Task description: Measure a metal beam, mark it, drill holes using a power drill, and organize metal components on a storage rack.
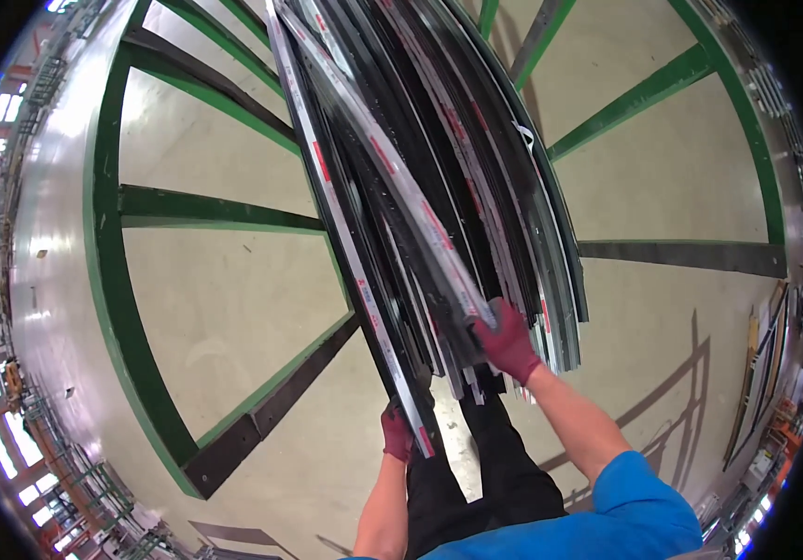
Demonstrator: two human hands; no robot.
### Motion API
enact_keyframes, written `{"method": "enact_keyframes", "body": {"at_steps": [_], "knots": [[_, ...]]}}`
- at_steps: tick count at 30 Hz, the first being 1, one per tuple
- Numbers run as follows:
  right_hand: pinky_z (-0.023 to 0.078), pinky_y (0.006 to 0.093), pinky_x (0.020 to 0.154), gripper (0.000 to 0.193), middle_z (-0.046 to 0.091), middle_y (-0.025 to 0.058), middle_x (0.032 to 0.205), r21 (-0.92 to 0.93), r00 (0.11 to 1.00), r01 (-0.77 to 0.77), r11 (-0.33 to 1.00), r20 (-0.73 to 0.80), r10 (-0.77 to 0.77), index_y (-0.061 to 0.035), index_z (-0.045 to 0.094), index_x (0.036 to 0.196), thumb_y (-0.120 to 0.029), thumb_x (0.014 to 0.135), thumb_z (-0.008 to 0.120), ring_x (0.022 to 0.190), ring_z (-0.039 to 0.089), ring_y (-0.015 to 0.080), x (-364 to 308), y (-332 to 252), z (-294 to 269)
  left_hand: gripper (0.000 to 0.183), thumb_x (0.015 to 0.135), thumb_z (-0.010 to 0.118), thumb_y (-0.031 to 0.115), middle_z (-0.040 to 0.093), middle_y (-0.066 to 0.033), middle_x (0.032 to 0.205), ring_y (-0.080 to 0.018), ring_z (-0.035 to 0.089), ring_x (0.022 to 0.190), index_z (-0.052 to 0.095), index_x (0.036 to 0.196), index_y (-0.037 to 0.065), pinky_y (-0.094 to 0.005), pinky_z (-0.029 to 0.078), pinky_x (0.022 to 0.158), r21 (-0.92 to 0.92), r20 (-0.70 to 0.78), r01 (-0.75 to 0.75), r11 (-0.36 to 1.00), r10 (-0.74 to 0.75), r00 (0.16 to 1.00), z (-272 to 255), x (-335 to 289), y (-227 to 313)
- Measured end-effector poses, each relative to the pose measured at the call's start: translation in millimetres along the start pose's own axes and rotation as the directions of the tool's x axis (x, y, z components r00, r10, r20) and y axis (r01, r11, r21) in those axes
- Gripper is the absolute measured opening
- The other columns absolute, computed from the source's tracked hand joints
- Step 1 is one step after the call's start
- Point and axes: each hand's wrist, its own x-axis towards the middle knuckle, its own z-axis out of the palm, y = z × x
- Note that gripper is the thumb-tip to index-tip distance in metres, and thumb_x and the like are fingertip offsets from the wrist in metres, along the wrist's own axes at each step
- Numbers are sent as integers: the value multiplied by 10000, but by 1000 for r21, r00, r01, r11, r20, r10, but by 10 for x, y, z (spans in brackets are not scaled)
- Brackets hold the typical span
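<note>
Our two hands, in maroon gloves, are both closed on long profiles. The left hand (396, 433) grips the left profile (345, 229) close to its near end, with the fingers partly hidden behind it. The right hand (508, 343) is clasped round the near end of the slanting profile (408, 191). Both carry pale film with red marks along their length. They run away from us almost together at the far end and spread apart towards our hands, the slanting one crossing above the stack of profiles (504, 187).

That stack, mostly black and grey, lies lengthwise in front of us, its near ends uneven. A small white loop (524, 138) stands out at its right side. Around it we see a green frame (107, 215), with bars reaching in from left and right, some faced with dark strips. Beneath is a pale floor (233, 327), with thin shadows (700, 373) on our right. Our black trousers (518, 467) and blue shirt (551, 539) show at the lower edge.
</note>
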Motion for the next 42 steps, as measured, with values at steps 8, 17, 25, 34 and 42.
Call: {"method": "enact_keyframes", "body": {"at_steps": [8,17,25,34,42], "knots": [[508,492,753,359,661,277,934,-19,998,-57,998,-16,56,3,607,1015,-320,908,723,918,663,459,212,85,-671,421,1051,494,275,736,-136,1132,-265,739,963,614,1315,-30,-391,619,852,-368,183,305,879,-253,950,-332,-56,-68],[524,529,787,452,662,245,1023,55,991,-126,991,-46,128,-40,561,1091,-419,901,718,957,656,469,-202,258,298,428,1059,514,415,688,-89,941,-247,692,773,545,1352,104,-401,564,668,-689,394,565,454,-420,817,546,-514,1165],[532,498,820,513,666,246,1063,165,969,-239,957,102,224,-31,568,1131,-424,866,763,1014,656,454,-486,77,517,511,1052,515,459,691,-108,982,-264,694,824,512,1412,97,-411,569,709,-638,450,564,524,-341,825,578,-533,950],[551,482,833,620,691,249,1070,166,934,-344,924,161,319,-28,594,1186,-487,826,804,1014,682,442,-745,-148,377,508,1106,419,366,674,-162,1310,-310,680,1166,494,1493,47,-435,577,1001,-655,492,547,521,-255,832,-191,-339,150],[541,468,810,537,683,231,1009,277,934,-346,897,189,302,-43,556,1170,-429,877,786,927,683,433,-679,86,-54,350,1067,534,342,714,-116,1001,-257,718,855,624,1243,54,-410,620,781,-573,405,552,606,-377,833,262,-481,690]]}}
